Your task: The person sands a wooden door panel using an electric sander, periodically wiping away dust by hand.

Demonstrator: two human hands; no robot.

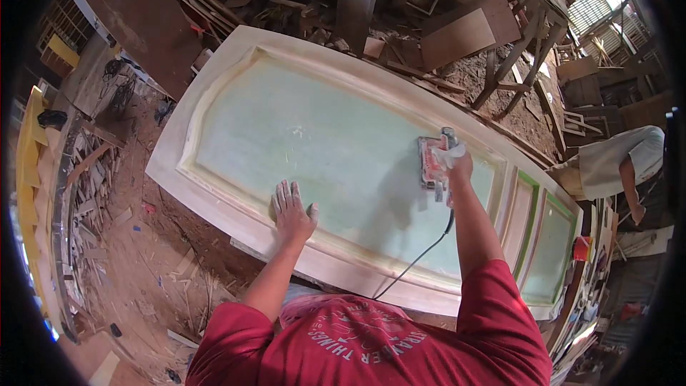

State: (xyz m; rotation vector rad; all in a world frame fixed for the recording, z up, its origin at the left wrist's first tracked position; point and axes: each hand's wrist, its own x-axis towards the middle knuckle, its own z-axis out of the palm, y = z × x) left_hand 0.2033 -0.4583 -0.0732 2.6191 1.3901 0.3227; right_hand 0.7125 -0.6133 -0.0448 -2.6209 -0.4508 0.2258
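A large wooden door lies flat before me, its big recessed panel pale green and its frame bare, light wood. My right hand is wrapped round a red power sander that rests on the right part of the panel. From the sander a black cord runs back toward my body. Dust whitens the fingers of my left hand, which lies spread near the panel's front edge and holds nothing. Two smaller panels with green borders are at the door's right end.
Another person in a white shirt is at the far right. Behind the door stand wooden trestles and boards. Wood scraps litter the dirt floor at left. A red container is by the door's right end.
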